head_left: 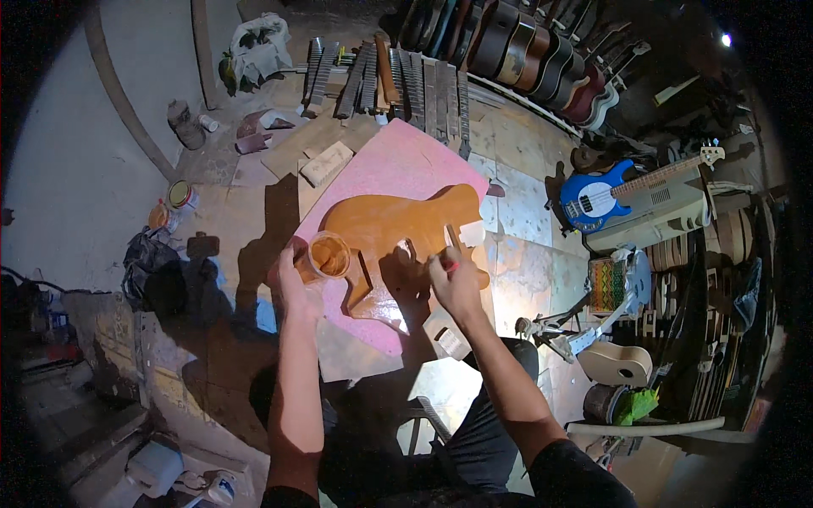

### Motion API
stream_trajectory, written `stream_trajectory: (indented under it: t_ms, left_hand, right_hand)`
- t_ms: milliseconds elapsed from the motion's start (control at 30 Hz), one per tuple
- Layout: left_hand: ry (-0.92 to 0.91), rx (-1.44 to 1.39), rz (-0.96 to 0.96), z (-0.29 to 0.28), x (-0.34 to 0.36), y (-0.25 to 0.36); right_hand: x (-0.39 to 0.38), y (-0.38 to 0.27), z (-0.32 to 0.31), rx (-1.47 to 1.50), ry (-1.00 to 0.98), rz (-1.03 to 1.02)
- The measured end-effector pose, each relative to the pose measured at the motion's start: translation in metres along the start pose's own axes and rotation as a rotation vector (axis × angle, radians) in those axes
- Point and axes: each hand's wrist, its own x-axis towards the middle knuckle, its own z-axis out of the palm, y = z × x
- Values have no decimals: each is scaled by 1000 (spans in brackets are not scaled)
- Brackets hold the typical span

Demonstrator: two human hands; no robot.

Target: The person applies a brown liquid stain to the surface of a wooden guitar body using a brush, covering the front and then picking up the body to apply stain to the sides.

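An orange-brown guitar body (385, 212) lies on a speckled pink board (417, 154) in front of me. My left hand (290, 275) is closed on a clear tub (329, 254) of orange-brown paste at the body's left side. My right hand (453, 285) is closed on a small tool (453, 266) with some red on it, over the body's right half. Just beyond that hand, pale patches show on the body; the tool's working end is hard to make out.
Several guitar necks (367, 80) lie behind the board, below hanging guitars (521, 63). A blue bass (593, 207) and a pale acoustic guitar (605, 362) are at the right. A black bag (157, 275) and open cans (180, 194) sit left, near a wall (102, 161).
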Motion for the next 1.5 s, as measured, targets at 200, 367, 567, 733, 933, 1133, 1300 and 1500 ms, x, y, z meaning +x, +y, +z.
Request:
stream_trajectory:
  t_ms: [200,367,567,733,933,1133,1300,1500]
  left_hand:
    - [-20,-32,-34,14,-2,-6]
    - [-46,-14,-29,3,5,-1]
    - [-5,-52,-64,9,0,-5]
    - [-48,35,-13,5,0,0]
    - [14,-1,-52,23,-10,-3]
    - [-2,-9,-22,10,0,-4]
    - [-10,-1,-34,16,-3,-7]
    - [-18,32,-33,6,6,-3]
  right_hand:
    - [5,9,7,-39,-3,-71]
    - [-26,-7,-17,5,-39,-56]
    - [-79,-12,-14,-56,-89,-159]
    - [-36,-16,-26,-22,83,-82]
    - [6,6,-19,-184,-59,-180]
    - [-7,-6,-26,-119,55,-74]
    - [-28,14,-12,-208,51,-199]
    - [-97,-7,-17,62,-125,-114]
